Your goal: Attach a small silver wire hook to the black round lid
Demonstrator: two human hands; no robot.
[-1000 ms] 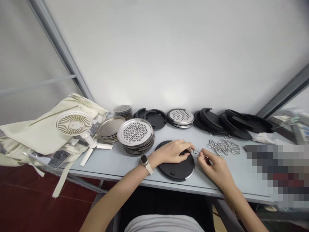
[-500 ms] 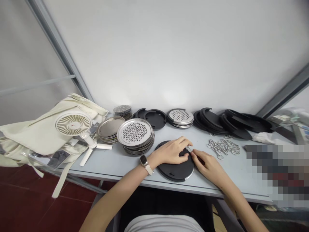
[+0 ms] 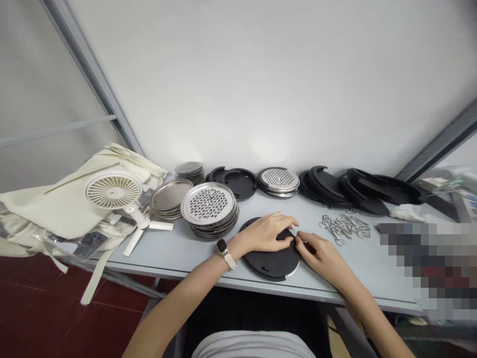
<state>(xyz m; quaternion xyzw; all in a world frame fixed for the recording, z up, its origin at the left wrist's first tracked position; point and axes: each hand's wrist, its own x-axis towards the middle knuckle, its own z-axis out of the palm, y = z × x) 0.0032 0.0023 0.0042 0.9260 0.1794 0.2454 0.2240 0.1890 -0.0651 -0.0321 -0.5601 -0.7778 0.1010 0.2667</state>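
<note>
At the far left, a cream cloth bag (image 3: 55,209) was heaped against the pale grey surface (image 3: 179,254), and a white desk fan (image 3: 113,193) was propped on it. To the right, a small stack of mesh discs (image 3: 189,170) was placed at the back, and a taller stack of perforated stainless steel discs (image 3: 209,206) stood nearer the front, beside black plastic rings (image 3: 240,183).

A round black disc (image 3: 270,263) was laid flat near the front edge of the surface, with a thin steel rim exposed along its lower right side. The left hand (image 3: 263,234), with a watch (image 3: 222,247) on its wrist, was placed on top of the disc with the fingers curled; whether anything was pinched in that grip could not be told. Just beside it, the right hand (image 3: 321,254) was pressed together in a pinching grip on a small wire clip (image 3: 294,231), held at the disc's upper right edge and partly hidden by the fingers. Further right, a loose pile of steel hooks (image 3: 345,228) was spread across the surface.
</note>
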